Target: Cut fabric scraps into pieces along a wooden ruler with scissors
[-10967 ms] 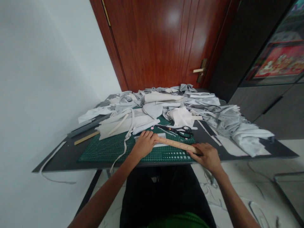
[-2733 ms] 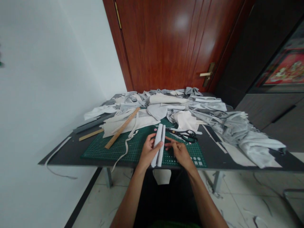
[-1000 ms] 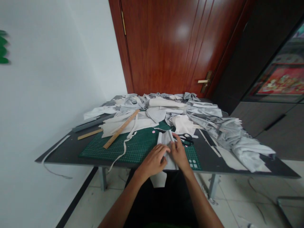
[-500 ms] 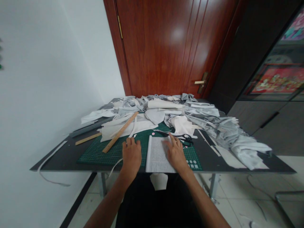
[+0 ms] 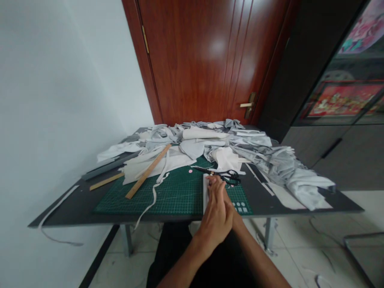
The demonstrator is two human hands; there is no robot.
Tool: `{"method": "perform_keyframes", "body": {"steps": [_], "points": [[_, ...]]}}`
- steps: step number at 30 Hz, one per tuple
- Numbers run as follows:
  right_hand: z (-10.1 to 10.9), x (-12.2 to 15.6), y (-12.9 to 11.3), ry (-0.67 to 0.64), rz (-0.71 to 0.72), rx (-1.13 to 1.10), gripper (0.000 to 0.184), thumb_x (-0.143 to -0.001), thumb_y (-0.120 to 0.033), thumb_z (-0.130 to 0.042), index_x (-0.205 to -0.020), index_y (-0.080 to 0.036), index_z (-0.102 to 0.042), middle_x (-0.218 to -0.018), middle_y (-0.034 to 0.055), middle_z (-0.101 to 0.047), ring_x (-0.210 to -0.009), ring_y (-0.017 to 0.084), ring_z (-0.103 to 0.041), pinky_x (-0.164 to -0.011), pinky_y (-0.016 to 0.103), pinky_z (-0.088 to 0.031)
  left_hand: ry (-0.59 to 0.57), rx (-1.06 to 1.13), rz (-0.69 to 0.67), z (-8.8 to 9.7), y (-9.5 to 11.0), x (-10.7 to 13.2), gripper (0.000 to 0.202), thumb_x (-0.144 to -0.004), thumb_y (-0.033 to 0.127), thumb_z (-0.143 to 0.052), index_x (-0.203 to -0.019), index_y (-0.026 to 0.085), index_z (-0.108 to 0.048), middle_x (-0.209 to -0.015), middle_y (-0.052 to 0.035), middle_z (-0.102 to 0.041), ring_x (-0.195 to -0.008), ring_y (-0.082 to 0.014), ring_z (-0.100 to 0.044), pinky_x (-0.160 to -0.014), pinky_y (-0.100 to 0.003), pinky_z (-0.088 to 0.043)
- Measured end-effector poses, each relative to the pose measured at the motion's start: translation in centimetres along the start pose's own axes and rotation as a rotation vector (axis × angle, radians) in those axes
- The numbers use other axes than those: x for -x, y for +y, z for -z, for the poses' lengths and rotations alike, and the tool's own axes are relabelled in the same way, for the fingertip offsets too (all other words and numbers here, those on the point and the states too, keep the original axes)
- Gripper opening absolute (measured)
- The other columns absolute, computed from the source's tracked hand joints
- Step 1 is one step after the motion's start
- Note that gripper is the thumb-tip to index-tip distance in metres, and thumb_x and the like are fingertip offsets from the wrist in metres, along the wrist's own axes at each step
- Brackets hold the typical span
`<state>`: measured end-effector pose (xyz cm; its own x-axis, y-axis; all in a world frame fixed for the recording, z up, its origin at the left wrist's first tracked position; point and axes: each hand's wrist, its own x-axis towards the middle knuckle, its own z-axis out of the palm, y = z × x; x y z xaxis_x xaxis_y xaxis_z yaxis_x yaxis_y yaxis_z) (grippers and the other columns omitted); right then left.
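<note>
A narrow folded piece of white fabric (image 5: 205, 191) lies on the green cutting mat (image 5: 168, 192), near the table's front edge. My left hand (image 5: 215, 216) lies flat on top of it, fingers stretched forward and pressing down. My right hand (image 5: 225, 195) is mostly hidden under and beside the left. Its stretched fingers reach the fabric's far end, just short of the black scissors (image 5: 228, 176). Neither hand grips anything.
A long wooden ruler (image 5: 148, 172) lies slanted across the mat's left part, over a white strip (image 5: 153, 196). A heap of grey and white fabric scraps (image 5: 228, 140) covers the back and right of the dark table (image 5: 72, 200). A shorter wooden stick (image 5: 105, 182) lies at the left.
The spread fabric has been folded into a narrow strip. My left hand moved right from the mat onto it, over my right hand. Earlier the ruler was set aside to the left.
</note>
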<state>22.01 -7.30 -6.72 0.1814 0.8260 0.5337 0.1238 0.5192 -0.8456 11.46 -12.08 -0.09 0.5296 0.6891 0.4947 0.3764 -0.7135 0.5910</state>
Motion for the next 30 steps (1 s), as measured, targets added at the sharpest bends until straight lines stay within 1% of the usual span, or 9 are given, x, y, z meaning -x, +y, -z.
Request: {"method": "perform_keyframes", "body": {"steps": [3,5,10,13,18,20,23,26,30], "points": [[0.1,0.8,-0.2,-0.041,0.026,0.095,0.064,-0.096,-0.036,-0.048,-0.159,-0.024,-0.045,-0.145,0.0136,-0.061,-0.146,0.034,-0.047,-0.124,0.060,-0.035,0.043,-0.068,0.072,-1.1,-0.3,-0.2,0.062,-0.104,0.024,-0.041,-0.161,0.012,-0.022,-0.172,-0.0207,-0.019,-0.162,-0.0323,-0.013,-0.130,-0.059,-0.025],[0.4,0.6,-0.7,-0.067,0.035,0.154,0.059,-0.097,-0.035,-0.049,-0.156,-0.024,-0.051,-0.147,0.0129,-0.061,-0.145,0.034,-0.050,-0.124,0.059,-0.034,0.044,-0.129,0.096,-1.4,-0.8,-0.1,0.067,-0.105,0.029,-0.044,-0.164,0.012,-0.018,-0.173,-0.0217,-0.017,-0.162,-0.0344,-0.012,-0.128,-0.062,-0.026],[0.6,-1.5,-2.0,-0.206,0.060,0.412,0.045,-0.098,-0.024,-0.049,-0.140,-0.023,-0.067,-0.134,0.0129,-0.071,-0.130,0.031,-0.064,-0.116,0.050,-0.047,-0.085,-0.316,0.110,0.1,-2.5,1.2,0.074,-0.108,0.041,-0.038,-0.168,0.015,-0.004,-0.171,-0.0217,-0.023,-0.159,-0.0325,-0.024,-0.125,-0.061,-0.032],[0.4,-1.9,-2.6,-0.270,0.085,0.441,0.044,-0.096,-0.016,-0.048,-0.134,-0.021,-0.071,-0.126,0.0129,-0.075,-0.128,0.028,-0.065,-0.114,0.050,-0.049,-0.168,-0.462,0.071,1.9,-3.9,3.1,0.066,-0.108,0.033,-0.035,-0.168,0.016,-0.012,-0.169,-0.0191,-0.030,-0.158,-0.0297,-0.029,-0.125,-0.060,-0.031],[0.1,-1.4,-3.0,-0.243,0.130,0.535,0.052,-0.093,-0.009,-0.047,-0.142,-0.020,-0.062,-0.143,0.0145,-0.064,-0.137,0.024,-0.057,-0.116,0.046,-0.046,-0.216,-0.633,0.031,4.5,-5.3,5.4,0.065,-0.095,0.011,-0.041,-0.158,0.022,-0.043,-0.167,-0.0091,-0.039,-0.156,-0.0285,-0.035,-0.126,-0.057,-0.033],[0.1,-1.2,-3.1,-0.240,0.130,0.598,0.048,-0.092,-0.009,-0.051,-0.137,-0.019,-0.064,-0.136,0.0146,-0.067,-0.132,0.025,-0.060,-0.114,0.049,-0.046,-0.199,-0.713,0.079,5.3,-5.3,5.5,0.063,-0.091,0.010,-0.042,-0.154,0.018,-0.050,-0.163,-0.0119,-0.045,-0.154,-0.0319,-0.037,-0.126,-0.060,-0.031],[0.2,-1.3,-3.2,-0.321,0.128,0.686,0.047,-0.093,-0.004,-0.047,-0.128,-0.024,-0.070,-0.132,0.0095,-0.072,-0.133,0.026,-0.060,-0.117,0.059,-0.037,-0.175,-0.826,0.184,6.0,-5.0,4.8,0.057,-0.091,0.011,-0.043,-0.145,0.000,-0.057,-0.154,-0.0256,-0.051,-0.153,-0.0392,-0.037,-0.125,-0.062,-0.029],[0.3,-1.4,-3.5,-0.432,0.121,0.725,0.063,-0.086,0.005,-0.042,-0.133,-0.028,-0.068,-0.146,0.0047,-0.065,-0.146,0.027,-0.048,-0.120,0.061,-0.030,-0.091,-0.861,0.282,6.2,-4.8,3.4,0.055,-0.089,0.006,-0.040,-0.140,-0.007,-0.059,-0.155,-0.0327,-0.045,-0.154,-0.0435,-0.031,-0.125,-0.064,-0.028],[0.5,-0.9,-3.1,-0.489,0.170,0.717,0.066,-0.087,0.000,-0.046,-0.143,-0.031,-0.063,-0.152,0.0060,-0.059,-0.150,0.028,-0.044,-0.120,0.059,-0.032,-0.007,-0.631,0.202,4.1,-3.4,1.8,0.067,-0.090,0.001,-0.034,-0.156,0.004,-0.044,-0.165,-0.0232,-0.036,-0.158,-0.0368,-0.025,-0.125,-0.060,-0.032]]}}
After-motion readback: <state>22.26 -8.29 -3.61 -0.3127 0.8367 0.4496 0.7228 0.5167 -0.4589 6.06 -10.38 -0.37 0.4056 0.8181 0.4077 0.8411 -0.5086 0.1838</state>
